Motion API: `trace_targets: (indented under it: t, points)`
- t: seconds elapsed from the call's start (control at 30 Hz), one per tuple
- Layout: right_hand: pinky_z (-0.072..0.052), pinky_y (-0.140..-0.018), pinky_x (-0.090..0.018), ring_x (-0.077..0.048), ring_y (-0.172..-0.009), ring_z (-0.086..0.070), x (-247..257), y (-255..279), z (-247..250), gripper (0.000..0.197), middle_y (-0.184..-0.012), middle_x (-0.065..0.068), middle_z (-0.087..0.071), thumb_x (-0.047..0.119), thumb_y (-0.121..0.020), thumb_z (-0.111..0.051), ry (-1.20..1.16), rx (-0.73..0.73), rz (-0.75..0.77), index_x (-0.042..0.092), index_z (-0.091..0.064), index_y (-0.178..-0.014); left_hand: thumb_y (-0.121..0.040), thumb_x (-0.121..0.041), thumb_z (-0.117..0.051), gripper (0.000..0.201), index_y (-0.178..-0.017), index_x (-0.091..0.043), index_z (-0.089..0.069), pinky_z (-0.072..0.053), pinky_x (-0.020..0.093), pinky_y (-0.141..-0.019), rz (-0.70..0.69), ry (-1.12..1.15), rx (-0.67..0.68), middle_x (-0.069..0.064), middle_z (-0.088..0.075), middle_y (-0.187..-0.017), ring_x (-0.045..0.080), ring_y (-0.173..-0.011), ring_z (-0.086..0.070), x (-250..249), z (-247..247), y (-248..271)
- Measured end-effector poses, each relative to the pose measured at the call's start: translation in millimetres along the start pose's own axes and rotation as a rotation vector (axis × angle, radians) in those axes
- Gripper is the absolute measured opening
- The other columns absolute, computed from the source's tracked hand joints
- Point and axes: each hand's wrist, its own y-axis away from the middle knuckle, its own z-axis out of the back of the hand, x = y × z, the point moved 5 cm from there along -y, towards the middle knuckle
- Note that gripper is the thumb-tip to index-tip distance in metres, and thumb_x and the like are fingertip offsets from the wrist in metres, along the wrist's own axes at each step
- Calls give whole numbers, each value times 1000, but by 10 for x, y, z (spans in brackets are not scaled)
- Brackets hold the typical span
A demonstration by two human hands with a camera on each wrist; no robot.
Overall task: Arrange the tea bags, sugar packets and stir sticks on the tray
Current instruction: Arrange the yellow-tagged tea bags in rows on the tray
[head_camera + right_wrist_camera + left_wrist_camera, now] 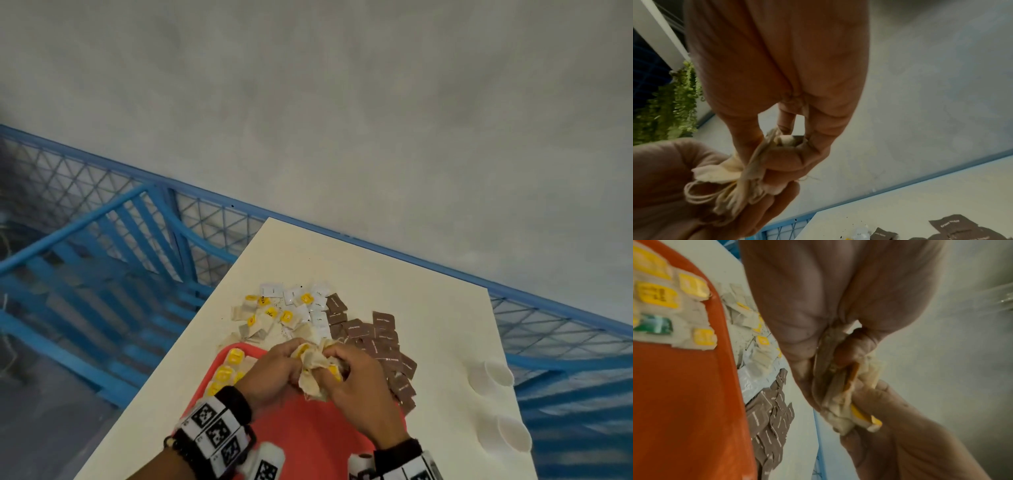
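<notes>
Both hands hold one crumpled bunch of beige tea bags (312, 375) with yellow tags above the red tray (308, 435). My left hand (284, 365) grips its left side, and my right hand (346, 366) pinches its right side. In the left wrist view, the left hand's fingers (809, 340) curl round the tea bags (838, 395). In the right wrist view, the right hand's fingers (789, 164) pinch the bunch (744, 181). Several tea bags (228, 370) lie in the tray's far left corner. No stir sticks are visible.
On the white table (428, 291) beyond the tray lie loose tea bags (263, 320), white sugar packets (317, 303) and brown packets (380, 342). Two white paper cups (493, 373) lie on their sides near the right edge. A blue mesh fence (102, 212) stands behind.
</notes>
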Motion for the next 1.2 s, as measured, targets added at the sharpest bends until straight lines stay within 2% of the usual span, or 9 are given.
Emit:
trace_targets:
  t: [0.17,0.27,0.37,0.5,0.63,0.73,0.83,1.0,1.2]
  points:
    - [-42,-78,-25,-5,-85,-51,2,151,-85,7,-81,29,-48,28,-83,-65,163,-33,73,27,-66,-89,-53,-3,-64,42,-94,4,-58,-45,37,-65,25,289,100,21,-57,-90,31,-76,-55,149,-241,144]
    - [-42,-85,-22,-8,-97,-48,19,251,-153,20,-101,13,-42,25,-88,-61,215,6,6,25,-64,-108,-84,-14,-69,28,-100,9,-68,-55,39,-83,35,426,109,22,-69,-99,27,-86,-69,233,-384,208]
    - [-43,-82,-16,-4,-95,-48,98,348,-198,26,-110,8,-38,28,-90,-60,175,29,-17,24,-54,-114,-100,-23,-54,33,-113,4,-69,-46,41,-101,71,473,71,22,-69,-109,28,-97,-69,303,-439,258]
    - [-39,-73,-13,-3,-89,-49,165,433,-170,16,-99,15,-47,25,-87,-58,119,14,-11,26,-50,-101,-96,-24,-56,31,-96,5,-69,-60,38,-68,140,530,5,21,-66,-86,29,-72,-69,346,-375,253]
    - [-39,-82,-12,0,-96,-49,209,451,-208,17,-103,13,-49,23,-89,-54,187,106,79,27,-62,-103,-93,-18,-62,31,-105,10,-66,-61,39,-66,209,525,28,25,-67,-93,32,-79,-70,379,-348,281]
    - [-41,-71,-10,-4,-85,-57,177,458,-4,8,-90,15,-58,21,-85,-68,25,-189,-36,29,-68,-86,-89,-15,-67,38,-118,10,-65,-59,38,-67,219,498,0,27,-67,-114,31,-89,-68,406,-285,255]
    - [-43,-68,-15,-7,-78,-59,-25,512,123,19,-84,7,-62,30,-80,-79,-150,-437,-293,30,-63,-89,-80,-14,-75,38,-111,5,-62,-56,34,-58,205,463,-16,26,-67,-101,28,-76,-65,406,-265,231]
    - [-43,-62,-11,2,-66,-57,-459,556,20,13,-71,6,-66,21,-87,-73,-120,-304,-439,21,-67,-76,-82,-16,-70,36,-109,4,-57,-48,27,-43,43,251,-109,24,-64,-78,26,-56,-59,232,-42,290]
    - [-35,-53,-20,-5,-53,-37,-1075,585,-422,38,-57,8,-47,20,-89,-65,131,1,-549,20,-42,-58,-92,-13,-61,26,-117,-8,-61,-41,22,-38,-91,173,-170,14,-61,-70,21,-47,-53,36,482,548]
